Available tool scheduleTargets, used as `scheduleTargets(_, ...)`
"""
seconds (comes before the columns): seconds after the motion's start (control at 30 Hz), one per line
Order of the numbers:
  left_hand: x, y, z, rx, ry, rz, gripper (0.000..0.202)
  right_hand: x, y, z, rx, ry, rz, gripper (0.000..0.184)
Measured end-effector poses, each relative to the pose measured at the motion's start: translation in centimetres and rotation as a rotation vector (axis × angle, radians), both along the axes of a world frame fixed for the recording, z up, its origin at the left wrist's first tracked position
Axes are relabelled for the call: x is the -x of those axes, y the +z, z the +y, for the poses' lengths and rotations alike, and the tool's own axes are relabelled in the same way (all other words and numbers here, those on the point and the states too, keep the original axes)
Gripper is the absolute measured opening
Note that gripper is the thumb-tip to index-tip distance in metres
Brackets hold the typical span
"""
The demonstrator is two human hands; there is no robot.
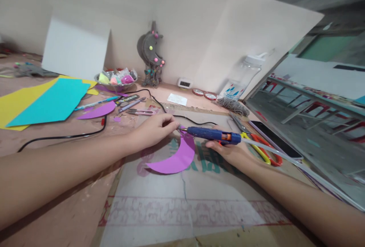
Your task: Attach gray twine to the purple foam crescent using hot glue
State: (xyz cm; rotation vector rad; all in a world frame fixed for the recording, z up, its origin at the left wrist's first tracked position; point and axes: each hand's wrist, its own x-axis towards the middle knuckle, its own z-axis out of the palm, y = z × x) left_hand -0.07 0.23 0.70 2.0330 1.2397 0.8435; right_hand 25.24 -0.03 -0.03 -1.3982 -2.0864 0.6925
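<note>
A purple paper crescent (178, 157) lies on a sheet of cardboard (182, 201). My left hand (154, 129) is closed in a pinch at the crescent's upper tip. My right hand (230, 152) grips a blue glue gun (212, 134) held level, with its nozzle pointing left and touching the same tip beside my left fingers. A clear glue stick (273, 152) sticks out of the gun's back toward the right. The gun's black cord (71, 136) runs off to the left.
Scissors with yellow and red handles (262, 148) and a dark phone (273, 140) lie right of my right hand. Teal (51, 102) and yellow paper sheets, another purple piece (98, 111), pens, a bowl of coloured bits (116, 79), a grey moon ornament (151, 53) and a plastic bottle (242, 78) stand behind.
</note>
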Motion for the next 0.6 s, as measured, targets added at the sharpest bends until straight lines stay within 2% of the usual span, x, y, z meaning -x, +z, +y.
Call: scheduleTargets(0.6,0.06,0.03,-0.13,-0.008,0.014,0.012,0.029,0.18,0.08,-0.04,-0.066,-0.052,-0.022,0.022)
